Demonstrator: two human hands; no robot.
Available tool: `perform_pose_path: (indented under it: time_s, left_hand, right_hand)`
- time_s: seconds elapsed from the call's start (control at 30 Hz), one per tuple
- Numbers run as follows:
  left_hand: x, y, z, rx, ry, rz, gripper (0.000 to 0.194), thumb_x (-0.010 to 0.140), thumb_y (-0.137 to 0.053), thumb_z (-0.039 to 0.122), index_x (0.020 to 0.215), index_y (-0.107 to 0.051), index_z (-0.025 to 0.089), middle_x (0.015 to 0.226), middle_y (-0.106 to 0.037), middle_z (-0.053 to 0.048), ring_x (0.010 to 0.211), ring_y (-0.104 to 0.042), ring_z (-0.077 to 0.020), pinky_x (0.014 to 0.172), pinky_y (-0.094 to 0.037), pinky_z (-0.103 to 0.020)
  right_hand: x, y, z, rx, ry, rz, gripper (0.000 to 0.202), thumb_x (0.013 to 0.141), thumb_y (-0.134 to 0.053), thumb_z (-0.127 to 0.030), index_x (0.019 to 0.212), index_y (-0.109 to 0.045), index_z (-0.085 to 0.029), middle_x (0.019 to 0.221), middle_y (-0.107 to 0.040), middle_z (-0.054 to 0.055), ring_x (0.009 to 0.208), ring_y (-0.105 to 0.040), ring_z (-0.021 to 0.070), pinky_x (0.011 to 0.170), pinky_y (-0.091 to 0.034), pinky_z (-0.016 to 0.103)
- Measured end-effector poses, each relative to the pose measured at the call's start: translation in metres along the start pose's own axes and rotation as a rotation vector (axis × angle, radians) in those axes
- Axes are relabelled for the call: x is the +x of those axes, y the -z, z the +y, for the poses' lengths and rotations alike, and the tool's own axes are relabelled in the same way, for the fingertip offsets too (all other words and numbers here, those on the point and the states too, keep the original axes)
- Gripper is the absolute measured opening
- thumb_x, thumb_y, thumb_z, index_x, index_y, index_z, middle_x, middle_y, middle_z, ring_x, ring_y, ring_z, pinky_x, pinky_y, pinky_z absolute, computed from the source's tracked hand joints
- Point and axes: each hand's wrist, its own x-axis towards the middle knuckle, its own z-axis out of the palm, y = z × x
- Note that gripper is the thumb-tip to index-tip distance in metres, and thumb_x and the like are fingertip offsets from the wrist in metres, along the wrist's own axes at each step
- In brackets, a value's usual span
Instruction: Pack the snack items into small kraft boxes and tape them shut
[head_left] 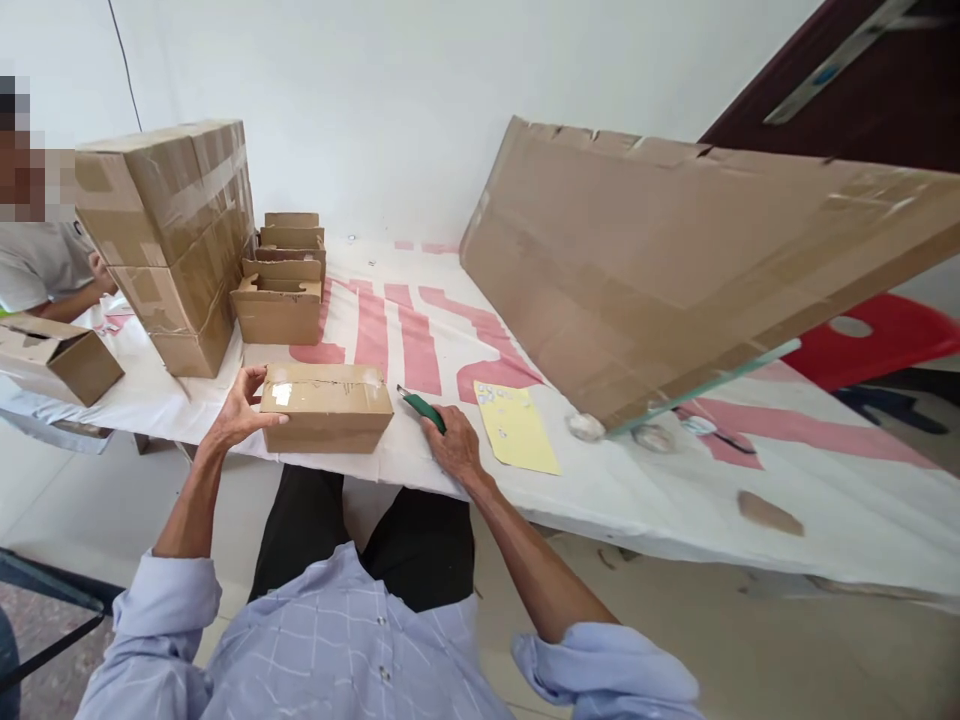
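Observation:
A small closed cardboard box (330,428) lies at the table's front edge, with a piece of shiny tape on its top left. My left hand (244,412) grips the box's left end, thumb along the front and fingers behind. In my right hand (455,443) is a green utility knife (424,408), its tip pointing up and left, just right of the box. A yellow sheet (517,428) with small stickers on it lies to the right of that hand.
Stacked taped cartons (169,235) stand at the left, beside open small boxes (279,312). Another box (79,362) lies far left, near a seated person (45,262). A large cardboard panel (660,260) leans at the right above the cloth-covered table (637,510). Behind it is a red chair (885,335).

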Motion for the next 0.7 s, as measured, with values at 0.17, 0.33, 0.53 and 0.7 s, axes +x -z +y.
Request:
perform_pose_path:
  time_s: [0.17,0.33,0.53,0.7]
  left_hand:
    - [-0.018,-0.005,0.001,0.032,-0.034,0.033,0.088,0.056,-0.105,0.053,0.12,-0.051,0.027,0.168,-0.05,-0.018,0.159,-0.049,-0.0409,0.118,-0.051,-0.055]
    - [-0.026,-0.011,0.003,-0.015,0.013,0.044,0.075,0.068,-0.097,0.058,0.121,-0.053,0.028,0.171,-0.048,-0.016,0.161,-0.048,-0.04,0.121,-0.049,-0.056]
    - [-0.023,-0.012,0.006,-0.001,0.049,0.079,0.068,0.063,-0.098,0.054,0.111,-0.058,0.026,0.166,-0.054,-0.015,0.152,-0.056,-0.04,0.119,-0.05,-0.06]
    - [-0.025,-0.014,0.011,0.05,0.017,0.062,0.055,0.068,-0.095,0.056,0.101,-0.064,0.024,0.164,-0.054,-0.014,0.147,-0.059,-0.0385,0.116,-0.055,-0.056]
  right_hand:
    - [0.006,0.017,-0.019,0.141,-0.077,0.036,0.045,0.094,-0.051,-0.059,0.109,-0.073,-0.022,0.104,-0.075,0.014,0.101,-0.067,0.0338,0.089,-0.055,0.047]
    - [0.029,0.058,-0.064,0.302,-0.093,-0.008,0.045,0.093,-0.056,-0.059,0.105,-0.076,-0.021,0.091,-0.075,0.009,0.087,-0.066,0.028,0.08,-0.055,0.041]
    - [0.051,0.097,-0.131,0.473,-0.002,-0.177,0.045,0.097,-0.061,-0.056,0.11,-0.08,-0.018,0.086,-0.074,0.006,0.073,-0.061,0.0206,0.069,-0.05,0.035]
    - [0.056,0.1,-0.163,0.505,0.076,-0.313,0.044,0.095,-0.063,-0.053,0.115,-0.083,-0.018,0.092,-0.078,0.008,0.078,-0.066,0.0219,0.072,-0.053,0.035]
